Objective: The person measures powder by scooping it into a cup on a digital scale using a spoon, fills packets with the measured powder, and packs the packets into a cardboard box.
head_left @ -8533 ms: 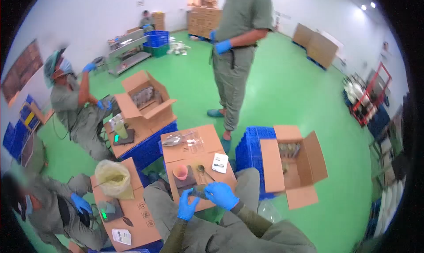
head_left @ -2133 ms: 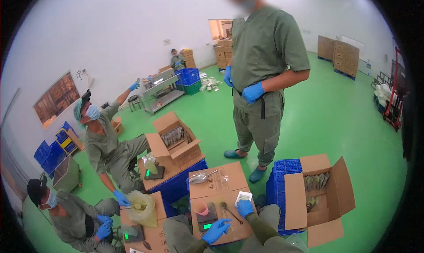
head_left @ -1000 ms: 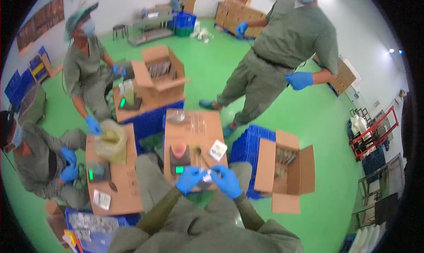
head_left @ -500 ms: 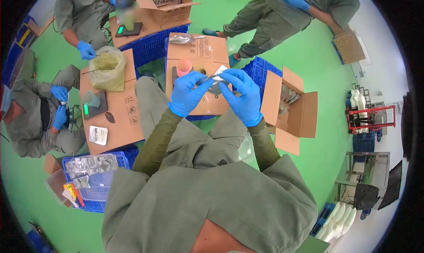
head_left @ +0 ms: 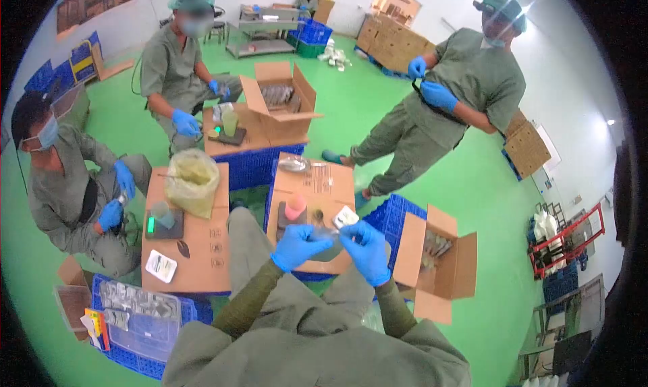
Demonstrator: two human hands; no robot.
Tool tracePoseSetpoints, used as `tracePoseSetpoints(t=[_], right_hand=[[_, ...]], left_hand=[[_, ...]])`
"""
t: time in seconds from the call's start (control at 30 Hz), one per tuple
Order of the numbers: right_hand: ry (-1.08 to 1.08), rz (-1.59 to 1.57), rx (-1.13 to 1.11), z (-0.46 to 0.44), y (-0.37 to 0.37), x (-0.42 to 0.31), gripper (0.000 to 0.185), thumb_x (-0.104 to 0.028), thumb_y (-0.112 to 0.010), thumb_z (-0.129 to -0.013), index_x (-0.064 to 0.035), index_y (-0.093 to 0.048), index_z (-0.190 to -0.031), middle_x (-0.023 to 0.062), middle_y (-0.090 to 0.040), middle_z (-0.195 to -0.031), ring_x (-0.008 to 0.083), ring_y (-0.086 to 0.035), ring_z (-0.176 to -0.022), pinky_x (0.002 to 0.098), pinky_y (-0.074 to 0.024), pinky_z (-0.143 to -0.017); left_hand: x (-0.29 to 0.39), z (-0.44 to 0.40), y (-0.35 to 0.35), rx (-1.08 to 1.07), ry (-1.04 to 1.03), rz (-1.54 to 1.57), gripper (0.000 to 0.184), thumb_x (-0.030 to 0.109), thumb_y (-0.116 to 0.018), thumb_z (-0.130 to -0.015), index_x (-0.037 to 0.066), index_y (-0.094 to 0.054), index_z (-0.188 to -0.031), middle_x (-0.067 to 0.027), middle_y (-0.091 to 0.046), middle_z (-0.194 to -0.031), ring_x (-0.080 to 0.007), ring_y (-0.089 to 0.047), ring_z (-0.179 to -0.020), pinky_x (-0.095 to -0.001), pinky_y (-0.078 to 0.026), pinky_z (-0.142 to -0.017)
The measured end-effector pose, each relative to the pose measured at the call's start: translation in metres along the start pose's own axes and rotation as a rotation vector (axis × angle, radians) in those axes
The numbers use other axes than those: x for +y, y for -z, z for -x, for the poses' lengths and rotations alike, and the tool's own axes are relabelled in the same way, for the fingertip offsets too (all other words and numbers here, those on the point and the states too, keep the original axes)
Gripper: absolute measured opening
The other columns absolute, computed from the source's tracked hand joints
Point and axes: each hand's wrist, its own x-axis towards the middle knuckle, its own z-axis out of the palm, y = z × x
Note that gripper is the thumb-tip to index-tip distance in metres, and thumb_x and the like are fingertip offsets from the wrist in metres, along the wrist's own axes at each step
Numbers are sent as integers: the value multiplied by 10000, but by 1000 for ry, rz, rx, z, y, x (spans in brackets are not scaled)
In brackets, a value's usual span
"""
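Observation:
Over the cardboard-topped work surface [head_left: 331,182], my left hand [head_left: 297,247] and my right hand [head_left: 368,252], both in blue gloves, meet fingertip to fingertip. Pinched between them is a small, shiny see-through-looking pouch [head_left: 325,233]; the fingers cover most of it and it is blurred. Just beyond my left hand, a pink cup [head_left: 295,206] stands on a dark scale [head_left: 283,218]. A white packet [head_left: 345,217] lies behind my right hand. Farther back rests a silvery scoop-like object [head_left: 294,163].
An open carton [head_left: 459,269] holding pouches stands at my right. To the left are a bag of yellowish-green material [head_left: 192,178], another scale [head_left: 165,225] and a blue crate [head_left: 138,360] with silver pouches. Co-workers sit on the left; one person [head_left: 445,110] stands ahead.
My view has tilted up, so more of the room and the co-workers shows. Both hands still pinch the pouch, with the fingers now closer together. The standing person's hands have come together in front.

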Motion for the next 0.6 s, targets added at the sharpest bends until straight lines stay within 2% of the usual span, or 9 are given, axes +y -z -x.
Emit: tracePoseSetpoints(t=[0.03, 0.07, 0.17, 0.27, 0.37, 0.4, 0.43, 0.5, 0.6], right_hand=[[-11, -21, -10, 1, -1, 7, 154, -107, -758, -865, -47, -732, -1005, 75, -721, -883, 130, -659, -777, 295, -513, -691], [-24, -43, -19, 2, -2, 12, 149, -107, -753, -868, -47, -730, -1003, 77, -723, -889, 134, -663, -784, 298, -516, -699], [42, 18, -20, 1, 3, 10, 145, -107, -743, -873, -45, -723, -1002, 78, -719, -897, 147, -669, -804, 307, -519, -728], [55, 4, -31, -1, 5, 13, 147, -112, -741, -866, -48, -705, -993, 75, -707, -912, 177, -678, -838, 320, -524, -759], [-23, -22, -70, 1, 7, 32, 163, -128, -746, -857, -48, -689, -987, 84, -694, -945, 212, -679, -887, 340, -526, -777], [-29, -43, -85, 1, 9, 36, 168, -132, -746, -856, -49, -689, -990, 87, -691, -950, 216, -677, -893, 342, -525, -780], [-38, -84, -92, -3, 10, 44, 172, -137, -747, -856, -49, -689, -992, 90, -688, -955, 219, -674, -899, 345, -524, -782], [-77, -73, -131, -4, 10, 59, 210, -205, -751, -875, -52, -693, -1007, 91, -678, -955, 226, -670, -898, 347, -519, -775], [-102, -93, -294, -3, 12, 91, 272, -287, -740, -898, -48, -714, -1023, 92, -684, -966, 246, -666, -886, 363, -515, -773]], left_hand=[[-8, 0, -2, -13, 84, 42, 225, 180, -787, -890, 25, -775, -1053, 15, -710, -844, -49, -590, -759, -249, -521, -688], [7, 3, -5, -5, 122, 129, 229, 183, -771, -908, 27, -775, -1075, 42, -692, -836, -39, -563, -743, -244, -500, -646], [1, 1, -6, -1, 73, -163, 293, 282, -787, -894, -5, -737, -859, 2, -580, -677, -47, -475, -677, -289, -425, -565], [8, -3, -10, 0, 10, -145, 407, 306, -783, -893, 1, -596, -700, 2, -432, -618, -74, -383, -647, -321, -360, -537], [-8, -12, -14, -40, 48, -179, 379, 290, -773, -903, 7, -599, -721, 2, -452, -660, -78, -391, -656, -306, -388, -556], [-30, -16, -12, -68, 36, -239, 314, 272, -771, -907, 10, -650, -781, -4, -501, -672, -85, -429, -644, -300, -405, -560], [-23, -22, -17, -105, 145, -255, 269, 267, -772, -904, 15, -687, -864, -16, -557, -703, -92, -477, -657, -303, -420, -576], [-31, -28, -19, -169, 77, -277, 287, 288, -772, -906, 12, -701, -932, -26, -598, -752, -102, -507, -694, -311, -437, -602], [-43, -37, -23, -301, 49, -505, 298, 289, -775, -904, 7, -701, -968, -26, -608, -776, -108, -531, -724, -331, -445, -627]])
